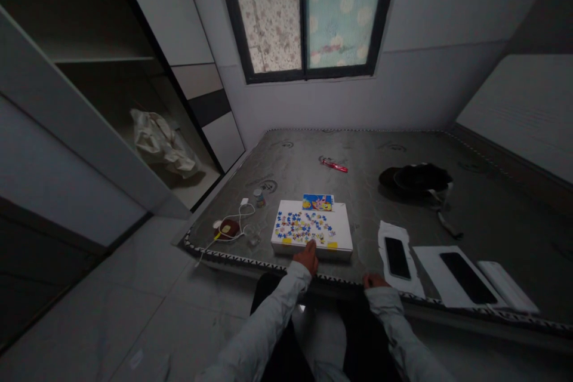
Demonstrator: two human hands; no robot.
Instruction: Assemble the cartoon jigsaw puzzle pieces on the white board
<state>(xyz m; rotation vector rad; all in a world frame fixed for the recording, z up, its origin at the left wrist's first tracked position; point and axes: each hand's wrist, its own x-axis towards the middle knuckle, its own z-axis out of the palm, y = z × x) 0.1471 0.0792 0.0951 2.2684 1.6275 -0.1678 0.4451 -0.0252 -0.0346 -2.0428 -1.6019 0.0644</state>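
A white board lies near the front edge of a grey mattress, with several loose blue and yellow puzzle pieces scattered on it. A small coloured picture card sits at its far edge. My left hand rests on the board's near edge, fingers curled down onto it; nothing shows in them. My right hand lies on the mattress edge, right of the board and beside a black phone on white paper. Its fingers are mostly hidden.
On the left of the mattress lie a white charger with cable, a small jar and a dark red round thing. A red object and a black cap lie further back. A second dark device lies right. An open wardrobe stands left.
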